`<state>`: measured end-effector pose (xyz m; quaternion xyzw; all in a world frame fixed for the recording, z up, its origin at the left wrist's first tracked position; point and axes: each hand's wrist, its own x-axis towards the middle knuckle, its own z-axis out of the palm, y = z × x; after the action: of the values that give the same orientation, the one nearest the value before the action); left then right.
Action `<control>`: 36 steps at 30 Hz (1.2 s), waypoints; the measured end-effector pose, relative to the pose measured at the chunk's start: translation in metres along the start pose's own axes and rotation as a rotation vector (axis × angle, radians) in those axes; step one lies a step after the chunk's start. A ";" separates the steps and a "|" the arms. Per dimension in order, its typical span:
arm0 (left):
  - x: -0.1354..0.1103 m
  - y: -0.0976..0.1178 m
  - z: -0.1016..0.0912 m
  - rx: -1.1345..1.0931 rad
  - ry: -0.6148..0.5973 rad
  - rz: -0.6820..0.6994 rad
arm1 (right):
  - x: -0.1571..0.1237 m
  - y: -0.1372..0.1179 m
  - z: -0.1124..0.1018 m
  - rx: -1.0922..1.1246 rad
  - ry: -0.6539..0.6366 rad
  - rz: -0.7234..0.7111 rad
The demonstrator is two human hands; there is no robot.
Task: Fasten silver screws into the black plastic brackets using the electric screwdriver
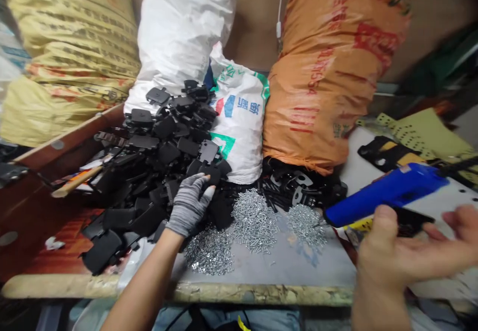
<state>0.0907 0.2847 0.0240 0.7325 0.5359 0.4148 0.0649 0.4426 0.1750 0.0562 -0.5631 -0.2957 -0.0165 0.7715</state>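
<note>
My left hand (189,204), in a grey striped glove with bare fingertips, reaches into a heap of black plastic parts (144,142). Its thumb and forefinger close on one black plastic part (212,172) at the heap's right side. Blurred by motion, my bare right hand (411,256) is at the right with thumb and fingers apart. Just beyond it lies a blue cylindrical power tool (384,196). A dark flat piece (414,221) shows between thumb and fingers; whether they touch it I cannot tell.
Small nuts (209,251), long screws (254,221) and short screws (306,225) lie in piles on a grey sheet (298,271). Behind stand yellow (70,47), white (186,27) and orange (317,82) sacks. A wooden handle (76,182) lies left; a pale rail (261,293) edges the front.
</note>
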 end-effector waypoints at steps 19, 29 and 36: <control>0.058 0.027 0.004 0.676 -0.238 -0.167 | -0.024 0.121 0.117 -0.733 -1.095 -0.403; 0.065 0.001 -0.049 0.622 -0.189 -0.087 | -0.059 0.063 0.106 -0.240 -1.058 -0.320; 0.079 -0.011 -0.078 0.621 -0.147 -0.069 | -0.079 0.034 0.107 -0.086 -1.104 -0.213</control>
<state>0.0365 0.3281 0.1110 0.7268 0.6551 0.1749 -0.1093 0.3427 0.2575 0.0097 -0.4862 -0.7097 0.1907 0.4728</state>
